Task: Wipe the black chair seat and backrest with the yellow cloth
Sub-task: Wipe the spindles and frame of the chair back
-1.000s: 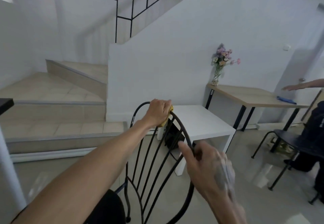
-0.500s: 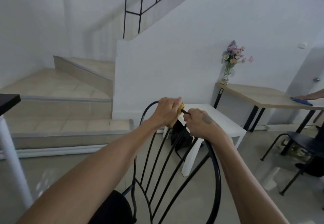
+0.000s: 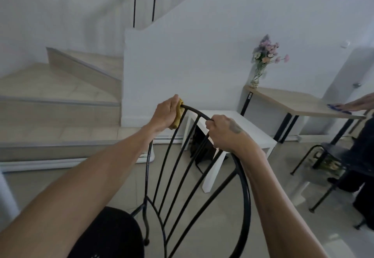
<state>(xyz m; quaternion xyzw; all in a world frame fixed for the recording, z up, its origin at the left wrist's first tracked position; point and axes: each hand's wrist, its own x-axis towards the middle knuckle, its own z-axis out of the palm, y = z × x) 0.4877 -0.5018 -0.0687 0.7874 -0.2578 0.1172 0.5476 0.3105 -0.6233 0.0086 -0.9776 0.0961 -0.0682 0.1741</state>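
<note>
The black chair has a round dark seat [image 3: 107,235] at the bottom and a backrest [image 3: 243,187] of thin black metal bars under an arched top rail. My left hand [image 3: 165,114] grips the yellow cloth [image 3: 178,116] wrapped round the top rail at its left part. My right hand [image 3: 224,132] grips the same rail a little to the right, fingers curled round the metal. Most of the cloth is hidden under my left palm.
A white low table [image 3: 253,134] stands just behind the chair, a black bag [image 3: 200,148] under it. Tiled stairs [image 3: 50,104] rise at the left. At the right another person's hand [image 3: 356,105] wipes a wooden table [image 3: 293,102] with a flower vase [image 3: 258,73]; a second black chair [image 3: 327,152] stands below.
My right hand rose from the rail's side to its top and now grips it beside the left hand. The left hand with the cloth stays on the top rail.
</note>
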